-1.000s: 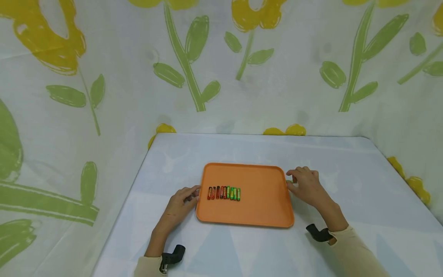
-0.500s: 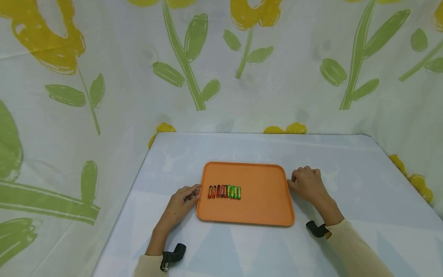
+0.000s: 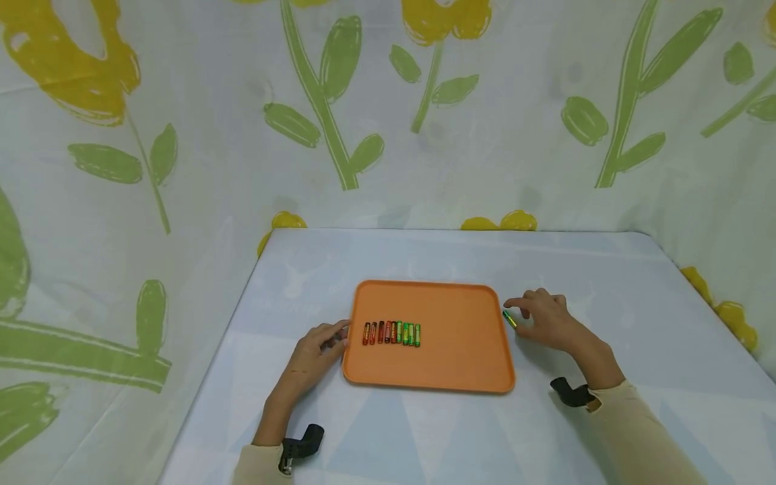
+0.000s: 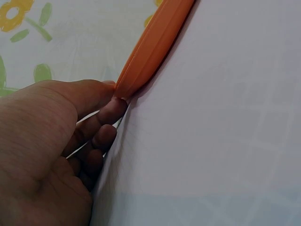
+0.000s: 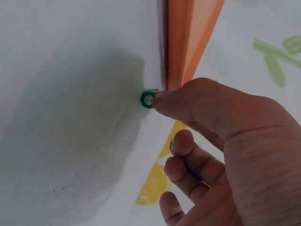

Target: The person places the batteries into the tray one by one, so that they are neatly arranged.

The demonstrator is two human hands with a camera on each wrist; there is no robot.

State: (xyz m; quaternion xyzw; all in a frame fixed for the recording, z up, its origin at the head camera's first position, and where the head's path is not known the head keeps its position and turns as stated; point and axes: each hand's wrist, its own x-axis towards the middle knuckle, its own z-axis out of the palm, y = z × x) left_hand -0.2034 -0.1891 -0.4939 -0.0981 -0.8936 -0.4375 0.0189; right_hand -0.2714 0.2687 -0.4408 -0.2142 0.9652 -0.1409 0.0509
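My left hand pinches the left rim of an orange tray; in the left wrist view its thumb lies at the rim's top and a fingertip beneath it. On the tray, several red batteries and several green batteries stand side by side in one row. Just off the tray's right side, my right hand holds a loose green battery between index finger and thumb. In the right wrist view the thumb touches that battery's end, and the other fingers are loosely bent.
The tray lies on a table with a pale patterned cover. Behind and beside it hangs a white cloth printed with yellow flowers and green leaves. Each wrist bears a black mount.
The green battery by my right hand, hidden half a second ago, now shows at a slant. My right index finger has straightened. The left hand and the row of batteries stay put.
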